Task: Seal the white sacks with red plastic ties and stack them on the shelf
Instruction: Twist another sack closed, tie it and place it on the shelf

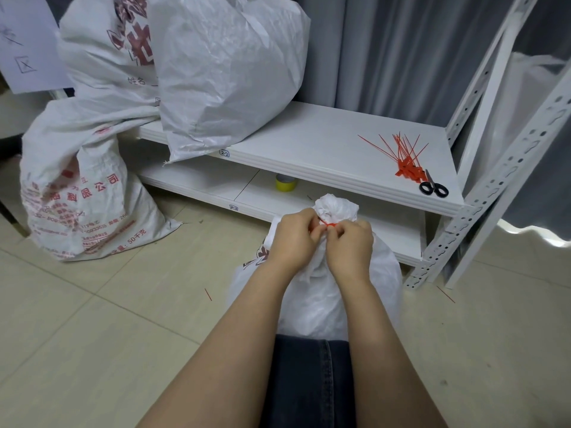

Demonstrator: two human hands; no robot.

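On the floor, just beside the shelf (pixel 324 140): a white sack (pixel 312 298), neck bunched up. Pinching a red tie (pixel 328 225) round that neck with left hand (pixel 293 239) and right hand (pixel 350 245). Looks soft, crinkly, a bit slippery. Best to grab under the tie, or hug the middle.

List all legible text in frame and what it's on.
"2-2": upper shelf sticker
"2-3": lower shelf sticker
"姓名": upper printed sack
"限公司", "50千克": floor sack
Too blurred to read: the floor sack's small print and numbers, and the handwriting on the paper sheet.
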